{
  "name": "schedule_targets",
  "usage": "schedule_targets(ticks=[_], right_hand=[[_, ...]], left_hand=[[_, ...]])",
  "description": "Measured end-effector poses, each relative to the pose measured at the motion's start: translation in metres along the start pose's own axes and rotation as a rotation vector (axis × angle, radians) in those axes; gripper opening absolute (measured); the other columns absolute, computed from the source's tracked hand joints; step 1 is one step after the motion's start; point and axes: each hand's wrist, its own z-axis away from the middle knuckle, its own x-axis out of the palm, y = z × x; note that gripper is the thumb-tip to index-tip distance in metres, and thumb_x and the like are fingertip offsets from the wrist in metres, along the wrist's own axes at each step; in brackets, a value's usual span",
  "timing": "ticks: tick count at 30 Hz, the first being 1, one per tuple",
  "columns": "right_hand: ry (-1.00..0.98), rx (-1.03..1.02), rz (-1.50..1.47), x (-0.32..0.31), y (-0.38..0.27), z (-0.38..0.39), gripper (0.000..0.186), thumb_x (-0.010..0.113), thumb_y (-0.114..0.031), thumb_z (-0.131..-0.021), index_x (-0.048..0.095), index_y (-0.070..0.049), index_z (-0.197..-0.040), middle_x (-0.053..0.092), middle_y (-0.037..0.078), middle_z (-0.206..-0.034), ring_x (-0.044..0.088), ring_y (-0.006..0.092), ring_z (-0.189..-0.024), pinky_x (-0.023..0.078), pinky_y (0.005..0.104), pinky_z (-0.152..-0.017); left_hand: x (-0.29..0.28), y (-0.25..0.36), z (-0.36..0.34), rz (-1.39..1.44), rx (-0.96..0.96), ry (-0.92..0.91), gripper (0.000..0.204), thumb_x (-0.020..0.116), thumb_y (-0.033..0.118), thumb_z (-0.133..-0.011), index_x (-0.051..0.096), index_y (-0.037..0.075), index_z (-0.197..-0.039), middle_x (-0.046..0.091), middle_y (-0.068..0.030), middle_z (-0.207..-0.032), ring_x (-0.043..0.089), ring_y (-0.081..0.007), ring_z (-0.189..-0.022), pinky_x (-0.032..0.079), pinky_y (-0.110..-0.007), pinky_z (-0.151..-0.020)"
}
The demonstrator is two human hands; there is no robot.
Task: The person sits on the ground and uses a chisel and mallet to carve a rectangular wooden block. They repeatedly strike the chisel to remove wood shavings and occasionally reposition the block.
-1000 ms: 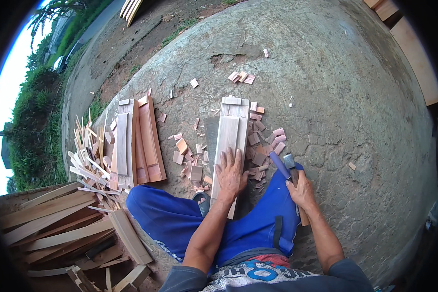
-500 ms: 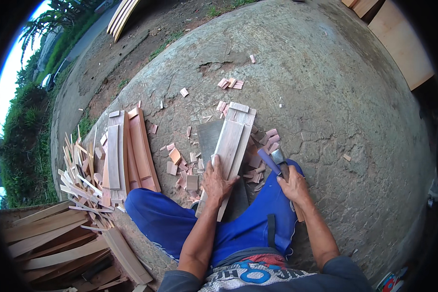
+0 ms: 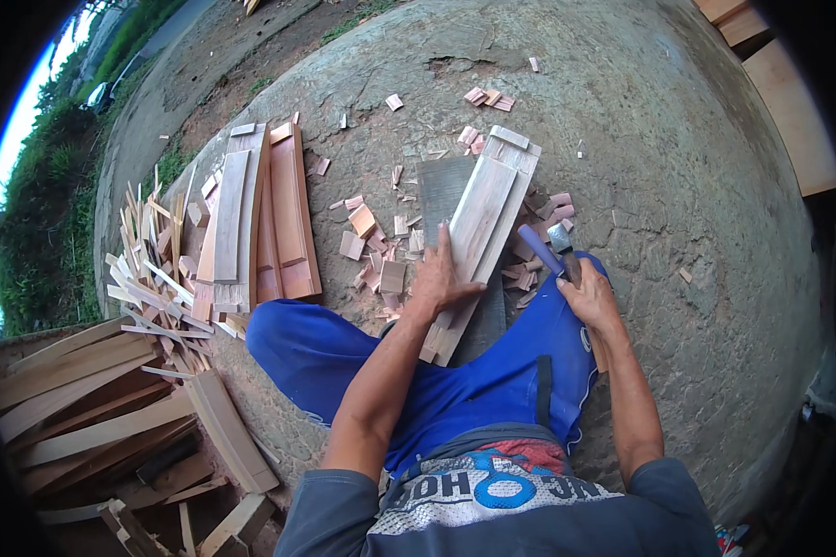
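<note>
Workpiece (image 3: 486, 237): pale wooden board, raised panel along its face, small block across its far end. Long axis runs away from the body, leaning to the right; far end points up and right in view, near end between the person's legs. Lies over a dark flat board (image 3: 446, 195), the two long axes crossing at a shallow angle. Dark board shows left of the workpiece's far half and right of its near half.

Writing: shirt (image 3: 548, 489) bears large dark letters and a blue ring on a pale patch; not transcribed.

Left hand (image 3: 443, 286): at the workpiece's left edge, near half. Index finger extended along that edge, thumb spread well apart from it, reaching over the face. Remaining fingers largely hidden; cannot tell whether they close under the edge.

Right hand (image 3: 590, 293): over the right thigh, fingers curled and clamped on a metal-headed tool (image 3: 560, 239), its wooden handle running below the hand. Purple rod (image 3: 537, 247) in the same grip, free end pointing up and left toward the workpiece, apart from it.

Surroundings: wood offcuts (image 3: 392, 276) scattered on both sides of the workpiece; stacked panelled boards (image 3: 288, 209) to the left.
</note>
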Motion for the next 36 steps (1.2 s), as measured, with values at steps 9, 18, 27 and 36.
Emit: schedule_targets(ticks=[9,18,27,36], right_hand=[[0.036,-0.134,0.009,0.009,0.003,0.002,0.043,0.074,-0.028,-0.088,0.060,0.003,-0.116,0.070,0.029,-0.102,0.070,0.0472,-0.099,0.053,0.0522,-0.086],[0.015,-0.063,0.078,0.008,-0.008,0.000,0.044,0.074,-0.026,-0.087,0.060,0.002,-0.117,0.071,0.028,-0.104,0.070,0.0466,-0.099,0.053,0.0516,-0.086],[-0.011,-0.134,0.178,0.016,-0.006,-0.013,0.039,0.075,-0.023,-0.085,0.062,0.001,-0.113,0.071,0.026,-0.101,0.069,0.0454,-0.095,0.052,0.0512,-0.084],[-0.075,-0.131,0.323,0.021,-0.007,-0.018,0.035,0.073,-0.019,-0.085,0.060,0.000,-0.112,0.069,0.021,-0.095,0.067,0.0402,-0.089,0.051,0.0493,-0.082]], left_hand=[[-0.031,-0.016,-0.007,0.664,0.054,0.029,0.119,0.091,0.052,-0.063,0.038,-0.011,-0.150,0.058,-0.0311,-0.140,0.058,-0.0397,-0.133,0.042,-0.040,-0.116],[-0.261,-0.111,-0.029,0.236,-0.171,0.534,0.112,0.089,0.059,-0.062,0.042,-0.002,-0.144,0.064,-0.0315,-0.132,0.064,-0.0439,-0.123,0.051,-0.048,-0.107],[-0.301,-0.290,0.078,-0.234,-0.508,0.686,0.072,0.072,0.042,-0.091,0.049,0.018,-0.155,0.041,-0.0194,-0.163,0.040,-0.0393,-0.149,0.035,-0.051,-0.122],[-0.190,-0.431,0.253,-0.003,-0.798,1.286,0.066,0.073,0.029,-0.088,0.056,0.008,-0.147,0.049,-0.0179,-0.156,0.045,-0.0387,-0.144,0.036,-0.047,-0.121]])
